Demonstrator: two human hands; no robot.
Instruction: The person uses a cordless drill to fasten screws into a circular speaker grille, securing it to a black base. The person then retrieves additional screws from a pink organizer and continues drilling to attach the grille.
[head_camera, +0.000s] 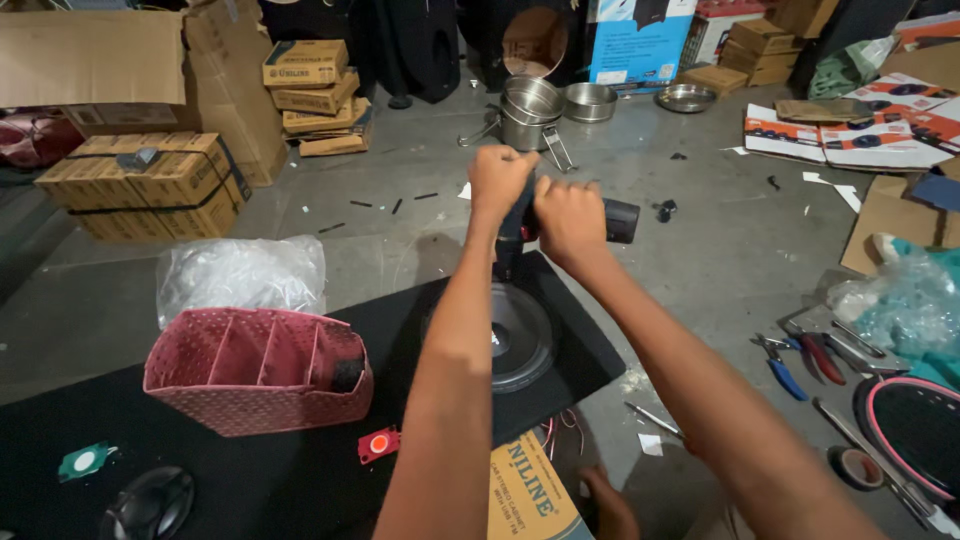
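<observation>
Both hands' fingers clamp a black power drill (560, 222) above a grey concrete floor (700, 250) strewn with cardboard boxes (150, 180), beside a pink divided basket (255, 375) holding a dark roll (345, 372).

Beyond your fingers (500, 172), the grey concrete floor (400, 240) carries stacked steel pots (530, 112). Left of them lie strapped brown cardboard boxes (150, 185); right of them, red-and-blue-handled pliers (795, 360). Beneath them spreads a flat black panel (250, 470).
</observation>
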